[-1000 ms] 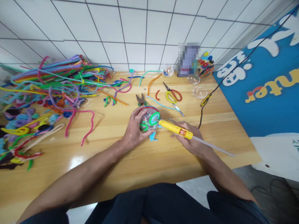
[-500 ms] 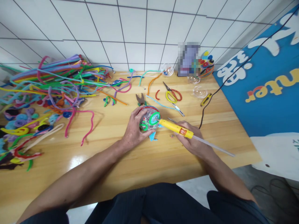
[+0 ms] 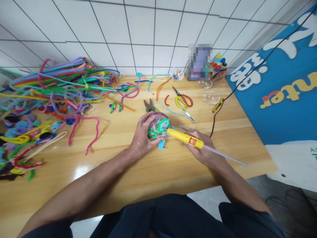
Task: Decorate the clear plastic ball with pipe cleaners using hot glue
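My left hand (image 3: 142, 135) is wrapped round the left side of a clear, round craft ball (image 3: 158, 125) with green and blue fuzzy shapes on it and a red rim at the top. A light blue fuzzy piece (image 3: 161, 144) sticks out below the ball. My right hand (image 3: 201, 145) grips a yellow glue gun (image 3: 185, 137), with a clear glue stick (image 3: 226, 154) coming out of its back end. The gun's nozzle meets the green-ringed blue oval on the ball; whether it touches is too small to tell.
Pliers (image 3: 149, 105) lie just behind the ball. Scissors (image 3: 183, 100), a pen-like knife (image 3: 188, 116), a yellow cutter (image 3: 218, 105) and clear half-domes (image 3: 212, 97) lie to the right. Pipe cleaners (image 3: 61, 77) heap up on the left. A black cable (image 3: 213, 123) crosses the right side.
The glue gun has shifted very slightly left and down, its nozzle moving to a lower part of the blue oval. My left hand holds the ball in nearly the same place.
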`<state>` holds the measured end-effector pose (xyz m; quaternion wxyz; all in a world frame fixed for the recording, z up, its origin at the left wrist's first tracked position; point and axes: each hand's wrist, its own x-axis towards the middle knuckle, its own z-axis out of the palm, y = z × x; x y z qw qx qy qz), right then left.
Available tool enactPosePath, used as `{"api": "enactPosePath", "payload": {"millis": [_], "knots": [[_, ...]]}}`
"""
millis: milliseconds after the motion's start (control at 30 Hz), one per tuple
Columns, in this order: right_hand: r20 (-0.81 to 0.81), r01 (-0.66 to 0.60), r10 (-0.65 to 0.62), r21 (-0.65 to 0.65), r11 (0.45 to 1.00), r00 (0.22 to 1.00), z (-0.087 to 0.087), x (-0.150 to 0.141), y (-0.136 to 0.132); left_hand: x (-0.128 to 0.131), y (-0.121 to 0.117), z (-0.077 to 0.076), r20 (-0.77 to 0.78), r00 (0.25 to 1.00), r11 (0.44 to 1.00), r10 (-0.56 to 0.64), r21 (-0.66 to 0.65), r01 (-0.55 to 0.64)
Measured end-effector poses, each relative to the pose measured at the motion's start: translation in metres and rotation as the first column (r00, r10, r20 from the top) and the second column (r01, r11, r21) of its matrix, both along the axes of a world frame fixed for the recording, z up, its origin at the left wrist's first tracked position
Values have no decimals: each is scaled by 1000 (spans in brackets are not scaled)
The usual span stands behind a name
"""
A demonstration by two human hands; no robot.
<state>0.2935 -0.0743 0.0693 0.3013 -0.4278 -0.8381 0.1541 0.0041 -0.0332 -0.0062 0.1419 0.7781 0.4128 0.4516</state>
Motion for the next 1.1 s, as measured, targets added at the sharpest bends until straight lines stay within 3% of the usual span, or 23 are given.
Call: {"api": "enactPosePath", "payload": {"millis": [167,733,1100], "knots": [[25,51,-52,19,999,998,-1,2,1,0,0,-1,23,1000,1000,-5,3,5],[-28,-11,12,37,999,1000,-6,0,1,0,0,1,14,1000,1000,-3,1,3],[-30,35,-33,42,998,999,-6,-2,1,1,0,-1,28,1000,1000,-8,3,7]]}}
